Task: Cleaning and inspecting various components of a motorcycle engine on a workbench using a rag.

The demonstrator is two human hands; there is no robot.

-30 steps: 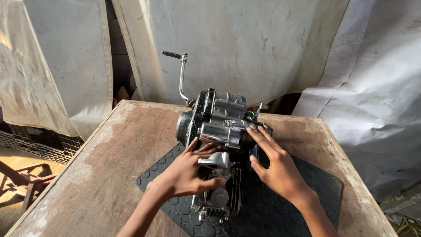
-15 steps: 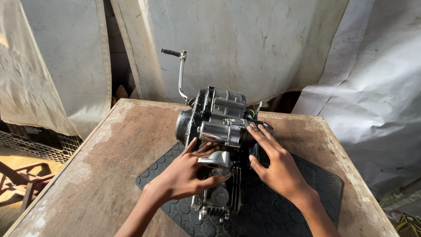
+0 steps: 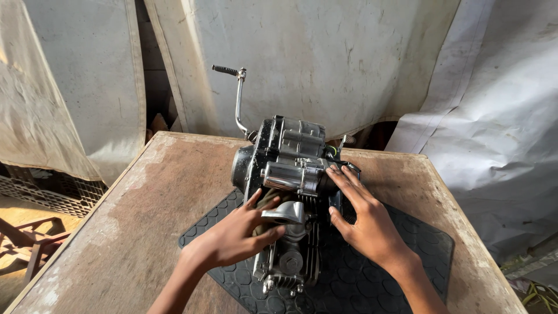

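I see my left hand (image 3: pixel 241 235) and right hand (image 3: pixel 366 224) spread flat against the grey metal engine (image 3: pixel 288 174), on a black rubber mat (image 3: pixel 407 261); the worn brown table (image 3: pixel 116 232) has free room toward its left edge.

Worn wooden table (image 3: pixel 104 232), pale tarpaulin sheets (image 3: pixel 349 52) behind, warm low sunlight

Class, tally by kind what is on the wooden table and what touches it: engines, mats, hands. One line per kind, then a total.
Engine: 1
Black rubber mat: 1
Hands: 2, left hand and right hand, both resting on the engine
Total: 4
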